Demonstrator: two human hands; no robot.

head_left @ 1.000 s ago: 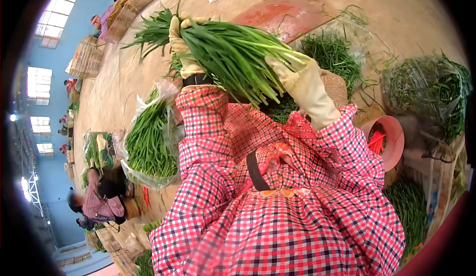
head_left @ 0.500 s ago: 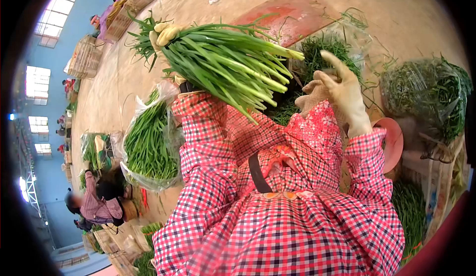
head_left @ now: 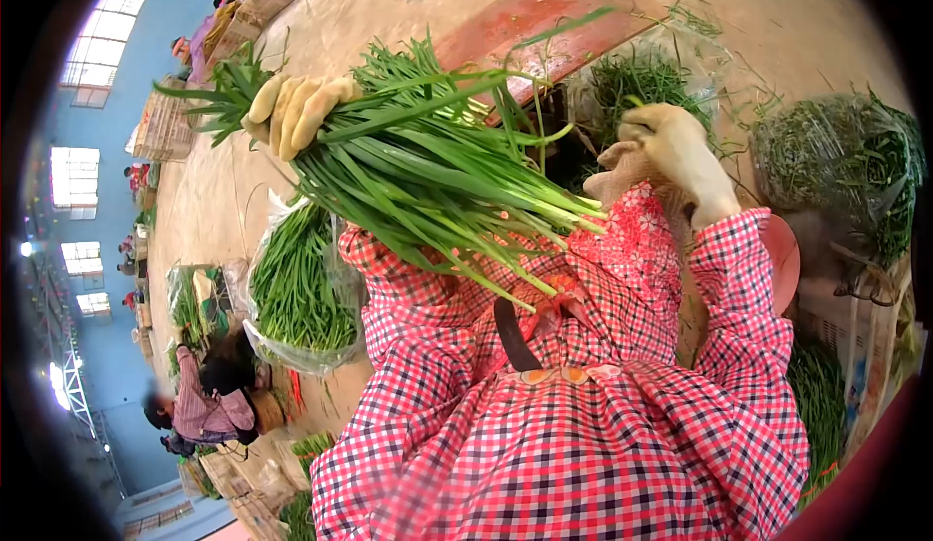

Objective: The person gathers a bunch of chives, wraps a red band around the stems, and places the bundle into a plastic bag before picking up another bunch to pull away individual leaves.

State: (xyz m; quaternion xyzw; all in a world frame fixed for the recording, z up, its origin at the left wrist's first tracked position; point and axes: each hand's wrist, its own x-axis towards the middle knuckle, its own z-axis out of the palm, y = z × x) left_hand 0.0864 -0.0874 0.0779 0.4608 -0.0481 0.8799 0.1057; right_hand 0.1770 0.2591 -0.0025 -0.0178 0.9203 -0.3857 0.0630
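Observation:
My left hand [head_left: 299,115], in a cream glove, is wrapped round a bunch of garlic chives [head_left: 437,167]. The leafy tips stick out to its left, and the pale stem ends point right over my lap. Several longer blades bend loosely across the top of the bunch. My right hand [head_left: 673,152], gloved too, is up beside the stem ends and apart from them. Its fingers are curled in, and anything between them is too small to make out. More chives [head_left: 413,67] show behind the bunch, near a red board [head_left: 544,16].
Clear bags of greens stand left [head_left: 303,293], ahead [head_left: 632,89] and right [head_left: 841,181]. A pink round container [head_left: 785,264] sits beside my right arm. At the left, a person [head_left: 204,395] works near wooden crates [head_left: 243,468]. More people and crates line the blue wall.
My left hand has moved left and nearer with the bunch, which now spreads lower over my lap. My right hand's fingers have gone from spread to curled. More chives now show behind the bunch.

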